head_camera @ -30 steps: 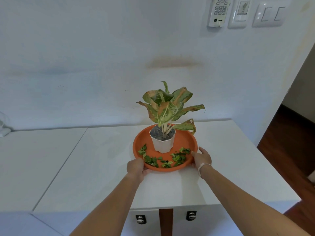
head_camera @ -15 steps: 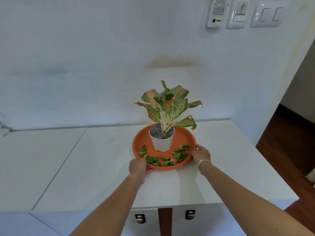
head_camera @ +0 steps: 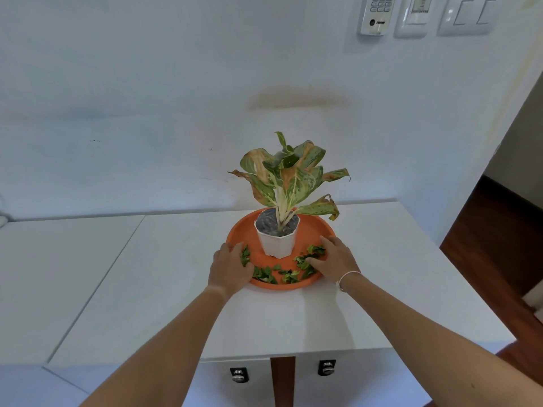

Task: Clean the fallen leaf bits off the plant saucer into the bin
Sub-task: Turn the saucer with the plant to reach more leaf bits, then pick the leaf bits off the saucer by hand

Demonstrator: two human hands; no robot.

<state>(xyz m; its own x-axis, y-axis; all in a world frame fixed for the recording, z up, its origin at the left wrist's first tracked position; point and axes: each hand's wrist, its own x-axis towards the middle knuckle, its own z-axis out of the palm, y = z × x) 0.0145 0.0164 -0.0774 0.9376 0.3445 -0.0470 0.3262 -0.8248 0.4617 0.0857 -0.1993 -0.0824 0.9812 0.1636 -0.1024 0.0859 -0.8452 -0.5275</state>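
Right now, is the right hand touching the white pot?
Apart. The head view shows bare orange saucer floor and leaf bits between the right hand and the white pot; the hand rests at the saucer's right edge.

1. This looks like a room in a home: a plain white wall (head_camera: 147, 83) stands behind a white desk (head_camera: 176, 274).
2. A remote control in a wall holder (head_camera: 374, 14), a thermostat panel (head_camera: 414, 16) and a light switch plate (head_camera: 470, 16) hang together.
3. Dark wooden flooring (head_camera: 496, 230) runs past a doorway, and a potted houseplant (head_camera: 289, 183) decorates the desk.
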